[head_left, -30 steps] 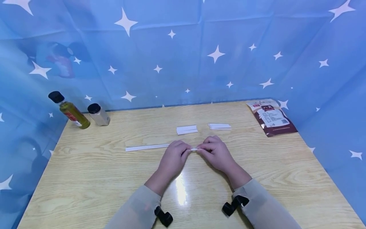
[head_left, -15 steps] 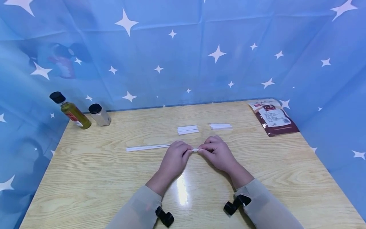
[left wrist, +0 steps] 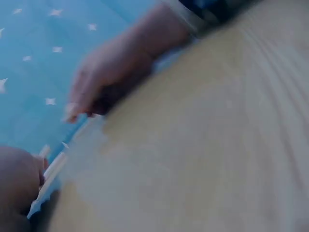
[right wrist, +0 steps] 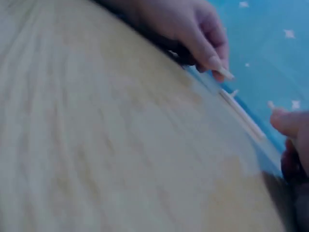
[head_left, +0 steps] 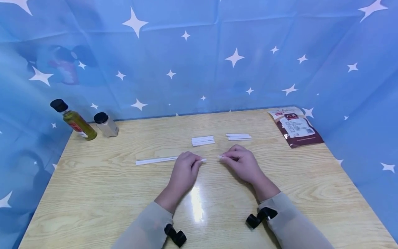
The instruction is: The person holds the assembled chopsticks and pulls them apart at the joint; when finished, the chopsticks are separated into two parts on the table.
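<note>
My left hand (head_left: 185, 170) pinches a thin white stick between thumb and fingers, its pale tip (head_left: 203, 159) poking out toward the right. Opposite it, across a small gap, the right hand (head_left: 243, 164) pinches another white piece (head_left: 220, 157) by its end. In the right wrist view the left hand's stick (right wrist: 226, 74) shows clearly past the thumb. Long white sticks (head_left: 155, 160) lie on the table to the left and run behind the left hand. Beyond the hands are two rows of short white sticks, one at centre (head_left: 203, 140) and one farther right (head_left: 238, 137).
On the wooden table (head_left: 102, 193), a bottle of greenish-yellow liquid (head_left: 79, 125) and a black-capped jar (head_left: 107, 125) stand at back left. A brown and white packet (head_left: 296, 128) lies at back right. A blue star-printed cloth (head_left: 192, 58) hangs behind the table.
Earlier both hands met at one short white piece between their fingertips. Now they are apart, the left shifted left, the right shifted right and slightly away, each with a white end showing.
</note>
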Demonstrator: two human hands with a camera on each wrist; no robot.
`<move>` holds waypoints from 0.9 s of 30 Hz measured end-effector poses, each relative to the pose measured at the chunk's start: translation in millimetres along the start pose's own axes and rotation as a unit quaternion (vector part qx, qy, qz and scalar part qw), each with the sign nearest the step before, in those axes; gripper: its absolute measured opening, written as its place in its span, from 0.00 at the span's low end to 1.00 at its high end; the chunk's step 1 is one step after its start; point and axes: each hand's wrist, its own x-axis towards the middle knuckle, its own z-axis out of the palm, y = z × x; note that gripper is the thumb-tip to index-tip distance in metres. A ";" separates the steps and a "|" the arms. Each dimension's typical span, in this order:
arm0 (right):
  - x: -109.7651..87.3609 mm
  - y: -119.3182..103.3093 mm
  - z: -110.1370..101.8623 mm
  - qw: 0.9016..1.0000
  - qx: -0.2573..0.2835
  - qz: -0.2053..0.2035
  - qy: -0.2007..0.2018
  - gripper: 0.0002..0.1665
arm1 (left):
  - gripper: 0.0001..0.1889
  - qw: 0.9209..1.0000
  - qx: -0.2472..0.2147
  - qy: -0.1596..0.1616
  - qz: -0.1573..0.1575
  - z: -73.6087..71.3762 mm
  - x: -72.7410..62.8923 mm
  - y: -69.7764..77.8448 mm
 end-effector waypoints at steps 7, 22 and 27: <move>1.9 0.9 0.9 1.000 0.005 -0.028 -0.003 0.03 | 0.03 1.000 0.008 0.008 0.029 -0.1 2.5 2.3; 14.5 10.8 -3.6 0.988 -0.093 -0.123 0.026 0.07 | 0.03 0.996 0.058 0.007 0.065 7.4 8.6 5.9; 23.8 27.2 -14.7 0.978 -0.141 -0.134 0.069 0.05 | 0.03 0.991 0.106 0.023 0.079 6.4 9.6 5.2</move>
